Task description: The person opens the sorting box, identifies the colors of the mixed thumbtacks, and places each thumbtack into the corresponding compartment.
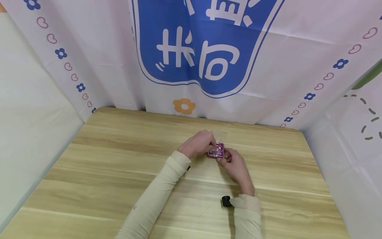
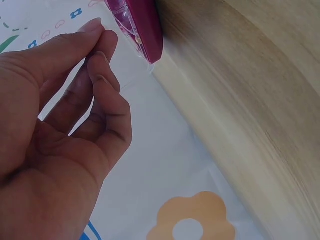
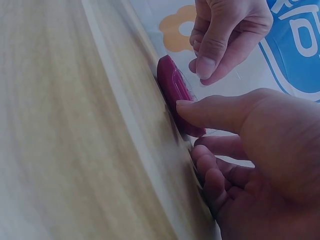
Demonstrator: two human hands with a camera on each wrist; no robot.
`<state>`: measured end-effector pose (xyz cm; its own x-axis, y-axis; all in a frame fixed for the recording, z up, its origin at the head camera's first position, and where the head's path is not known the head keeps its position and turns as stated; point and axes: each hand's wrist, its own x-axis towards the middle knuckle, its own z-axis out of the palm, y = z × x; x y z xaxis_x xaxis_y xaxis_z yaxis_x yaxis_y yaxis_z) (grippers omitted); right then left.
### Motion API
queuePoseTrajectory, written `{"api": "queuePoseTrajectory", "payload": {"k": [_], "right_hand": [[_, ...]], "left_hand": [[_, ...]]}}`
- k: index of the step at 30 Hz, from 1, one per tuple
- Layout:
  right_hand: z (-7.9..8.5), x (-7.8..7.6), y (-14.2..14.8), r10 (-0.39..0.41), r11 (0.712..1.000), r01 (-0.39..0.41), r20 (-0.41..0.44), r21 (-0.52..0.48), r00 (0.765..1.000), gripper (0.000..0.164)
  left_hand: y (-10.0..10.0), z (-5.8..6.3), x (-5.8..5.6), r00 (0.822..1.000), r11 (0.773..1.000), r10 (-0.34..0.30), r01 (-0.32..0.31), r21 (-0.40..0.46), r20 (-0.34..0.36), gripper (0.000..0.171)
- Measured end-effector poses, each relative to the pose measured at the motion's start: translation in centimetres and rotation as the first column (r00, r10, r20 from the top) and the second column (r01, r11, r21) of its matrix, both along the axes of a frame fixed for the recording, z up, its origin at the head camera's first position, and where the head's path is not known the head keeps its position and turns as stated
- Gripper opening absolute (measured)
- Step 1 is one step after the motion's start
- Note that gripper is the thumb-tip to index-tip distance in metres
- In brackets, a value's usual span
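Note:
On the wooden table (image 1: pixel 125 172), a small purple compartment box (image 1: pixel 220 155) lies with its clear lid (image 1: pixel 220 135) raised toward the back. Several tiny light and coloured pieces sit in its compartments; their kind is too small to tell. My left hand (image 1: pixel 199 143) is over the box's left side, thumb and index fingertips (image 2: pixel 102 32) together. Nothing can be made out between those fingertips. From the right, my right hand (image 1: pixel 237 167) holds the box, its thumb (image 3: pixel 192 112) against the rim and its other fingers curled low by the near right corner.
A white curtain (image 1: pixel 119 89) with a blue printed emblem hangs behind the table's back edge, and pale sheets hang at both sides. By my right sleeve (image 1: pixel 247 215) there is a small black wrist device (image 1: pixel 226 201).

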<state>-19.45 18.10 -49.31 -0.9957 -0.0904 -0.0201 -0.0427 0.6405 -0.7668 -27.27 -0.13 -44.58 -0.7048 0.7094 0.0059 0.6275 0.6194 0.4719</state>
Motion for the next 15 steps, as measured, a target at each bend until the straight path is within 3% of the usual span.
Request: {"api": "queuePoseTrajectory", "payload": {"k": [15], "right_hand": [[-0.08,0.02,-0.15,0.007,1.000,-0.007,0.002,0.001,1.000,0.054]], "left_hand": [[-0.66,0.58,0.61,1.000,1.000,0.009,-0.009,-0.003,-0.009,0.009]]}}
